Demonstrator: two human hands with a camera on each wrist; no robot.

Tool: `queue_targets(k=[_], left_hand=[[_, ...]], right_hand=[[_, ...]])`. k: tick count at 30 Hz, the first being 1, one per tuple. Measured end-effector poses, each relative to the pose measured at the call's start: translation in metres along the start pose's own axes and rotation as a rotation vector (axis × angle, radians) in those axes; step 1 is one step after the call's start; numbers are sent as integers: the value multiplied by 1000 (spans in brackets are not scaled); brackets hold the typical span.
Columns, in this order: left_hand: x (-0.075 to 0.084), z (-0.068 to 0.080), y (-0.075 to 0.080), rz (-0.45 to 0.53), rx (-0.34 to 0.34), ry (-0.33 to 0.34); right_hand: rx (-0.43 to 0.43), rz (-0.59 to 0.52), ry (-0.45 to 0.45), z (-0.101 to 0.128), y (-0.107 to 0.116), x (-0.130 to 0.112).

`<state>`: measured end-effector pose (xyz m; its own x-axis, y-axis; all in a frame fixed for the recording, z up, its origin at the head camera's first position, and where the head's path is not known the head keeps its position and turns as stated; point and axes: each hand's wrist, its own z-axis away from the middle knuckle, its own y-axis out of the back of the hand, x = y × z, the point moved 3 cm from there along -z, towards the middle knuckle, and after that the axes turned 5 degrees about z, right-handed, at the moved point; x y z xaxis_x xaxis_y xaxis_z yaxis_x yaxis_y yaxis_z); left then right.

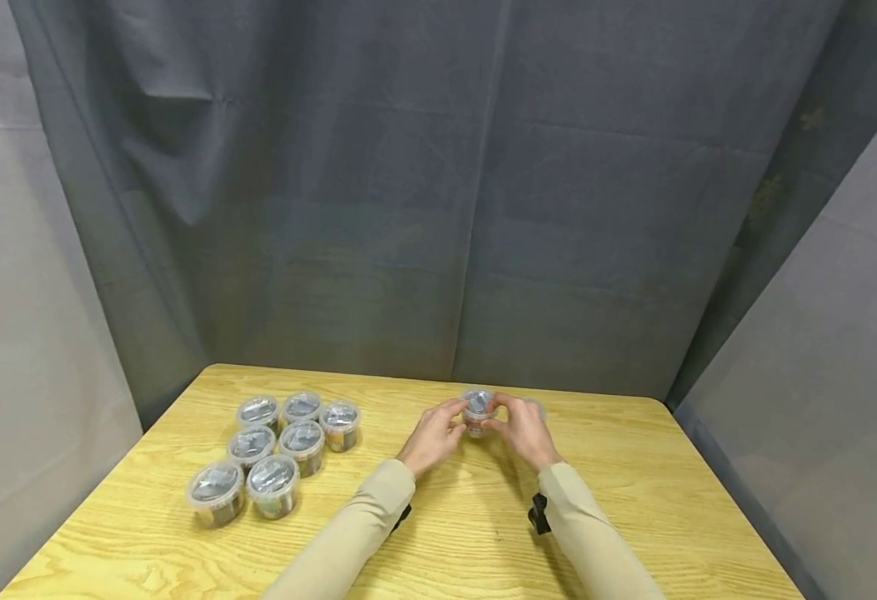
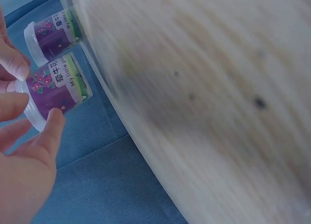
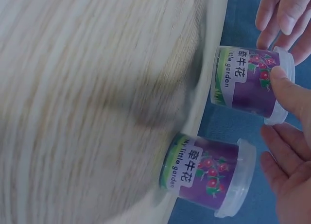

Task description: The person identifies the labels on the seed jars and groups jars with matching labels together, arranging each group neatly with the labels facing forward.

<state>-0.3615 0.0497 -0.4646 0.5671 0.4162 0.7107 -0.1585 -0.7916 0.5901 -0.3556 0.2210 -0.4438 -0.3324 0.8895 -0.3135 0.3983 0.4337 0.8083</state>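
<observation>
Both hands meet near the table's far edge around one small clear plastic cup (image 1: 478, 410) with a clear lid and a purple flower label (image 2: 56, 90) (image 3: 250, 83). It stands on the wood. My left hand (image 1: 449, 421) (image 2: 41, 146) pinches its lid rim between thumb and fingers. My right hand (image 1: 504, 421) (image 3: 286, 136) has its thumb pressed on the label near the rim, with the fingers curled on the other side. A second matching cup (image 1: 534, 408) (image 2: 51, 34) (image 3: 209, 178) stands right beside it, partly hidden behind my right hand in the head view.
Several more lidded cups (image 1: 273, 450) stand in a tight cluster on the left of the yellow wooden table (image 1: 468, 533). Grey-blue curtains hang close behind the far edge and along both sides.
</observation>
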Motion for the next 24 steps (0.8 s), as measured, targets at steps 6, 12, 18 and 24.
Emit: queue_targets(k=[6,12,18,24], left_hand=[[1,-3,-5,-25,-56,17],[-2,-4,-9,-15,-66,55],[-3,-5,-10,-28,-64,101],[-3,-6,-9,-38,-79,134]], right_hand=[[-27,-18,-37,-1,-3,8],[-46,-20,-41,-2,-7,11],[-75,-27,-50,-6,-11,12],[-105,-44,-40,-7,-13,11]])
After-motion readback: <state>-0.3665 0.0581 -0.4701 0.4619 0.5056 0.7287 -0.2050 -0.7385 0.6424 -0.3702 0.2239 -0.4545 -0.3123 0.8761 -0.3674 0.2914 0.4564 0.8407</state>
